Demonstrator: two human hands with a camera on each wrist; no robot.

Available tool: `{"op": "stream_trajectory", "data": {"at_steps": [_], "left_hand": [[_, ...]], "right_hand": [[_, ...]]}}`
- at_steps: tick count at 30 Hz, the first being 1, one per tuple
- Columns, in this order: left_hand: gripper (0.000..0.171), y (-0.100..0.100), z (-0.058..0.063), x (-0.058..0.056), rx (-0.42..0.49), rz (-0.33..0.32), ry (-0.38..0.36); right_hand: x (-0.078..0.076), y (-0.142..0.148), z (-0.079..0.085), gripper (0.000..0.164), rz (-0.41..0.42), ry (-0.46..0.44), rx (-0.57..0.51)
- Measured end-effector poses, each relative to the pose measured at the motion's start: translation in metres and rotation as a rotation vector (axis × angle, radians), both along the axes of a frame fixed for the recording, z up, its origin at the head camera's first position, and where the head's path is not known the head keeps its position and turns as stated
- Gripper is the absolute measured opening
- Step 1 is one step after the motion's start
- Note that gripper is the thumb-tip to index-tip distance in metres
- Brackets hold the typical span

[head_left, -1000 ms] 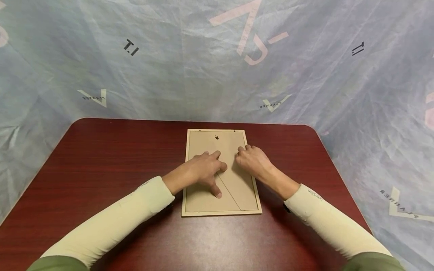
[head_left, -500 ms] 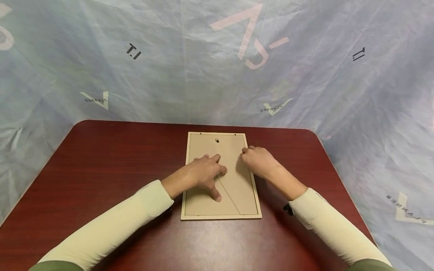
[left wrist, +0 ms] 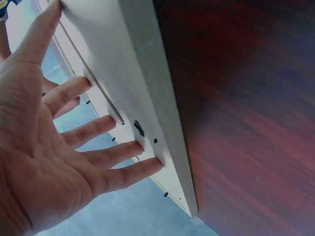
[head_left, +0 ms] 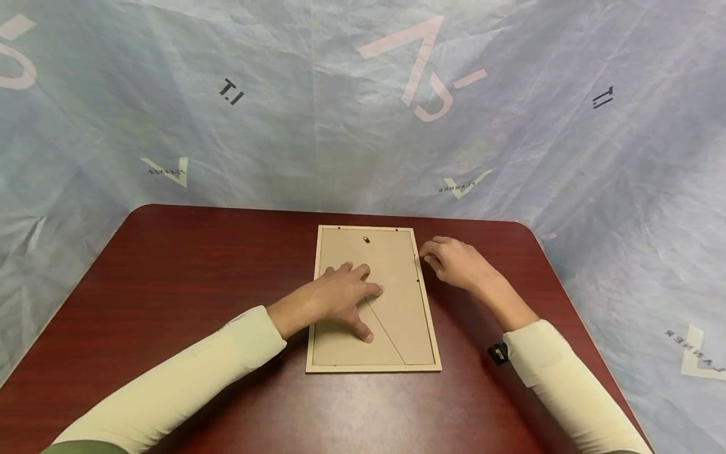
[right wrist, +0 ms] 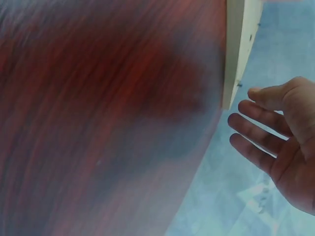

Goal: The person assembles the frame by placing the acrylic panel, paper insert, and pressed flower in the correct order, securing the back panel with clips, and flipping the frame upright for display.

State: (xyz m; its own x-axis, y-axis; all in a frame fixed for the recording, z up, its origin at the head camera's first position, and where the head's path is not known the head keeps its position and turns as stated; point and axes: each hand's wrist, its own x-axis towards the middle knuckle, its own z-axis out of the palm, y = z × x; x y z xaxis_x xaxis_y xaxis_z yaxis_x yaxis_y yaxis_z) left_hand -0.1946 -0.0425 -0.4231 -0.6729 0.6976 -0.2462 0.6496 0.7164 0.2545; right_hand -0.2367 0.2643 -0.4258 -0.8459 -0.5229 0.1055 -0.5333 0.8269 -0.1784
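Note:
A picture frame (head_left: 431, 340) lies face down on the table, its pale wooden edge around a beige backing board (head_left: 397, 315). My left hand (head_left: 343, 293) rests on the board with fingers spread wide. In the left wrist view its fingertips reach the board near a small dark hanger (left wrist: 139, 129). Just off the frame's right edge is my right hand (head_left: 454, 261), thumb and fingers loosely bent around nothing. Small dark tabs (head_left: 418, 280) stand along that edge. The right wrist view has the right hand (right wrist: 280, 135) beside the frame's corner.
The dark red wooden table (head_left: 227, 265) extends on all sides of the frame. Behind it and to both sides hangs a grey-blue printed sheet (head_left: 317, 126). A thin slanted line crosses the board below the left hand.
My right hand has drawn away from the board to the right, past the frame's edge, and its fingers have loosened. Tabs on that edge now show. The left hand stays in place.

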Motion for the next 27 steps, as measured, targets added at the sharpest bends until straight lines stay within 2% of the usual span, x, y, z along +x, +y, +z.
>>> {"op": "stream_trajectory", "data": {"at_steps": [5,9,14,18,23,27], "left_hand": [[0.1,-0.003,-0.003,0.001,-0.018,-0.021,0.033],[0.11,-0.003,-0.003,-0.001,-0.037,-0.029,0.038],[0.127,-0.002,-0.003,-0.007,-0.065,0.024,-0.08],[0.128,-0.002,-0.004,-0.012,-0.112,0.06,-0.182],[0.127,-0.001,-0.005,-0.016,-0.16,0.068,-0.225],[0.128,0.002,-0.003,-0.017,-0.182,0.074,-0.229]], "right_hand": [[-0.005,0.011,-0.006,0.024,-0.01,-0.027,-0.034],[-0.01,0.012,-0.011,0.025,0.027,-0.036,-0.063],[-0.019,0.008,-0.018,0.021,0.111,0.006,-0.09],[-0.028,0.006,-0.022,0.018,0.163,0.031,-0.083],[-0.035,0.006,-0.022,0.015,0.19,0.029,-0.061],[-0.039,0.006,-0.02,0.014,0.23,0.083,-0.002]]}}
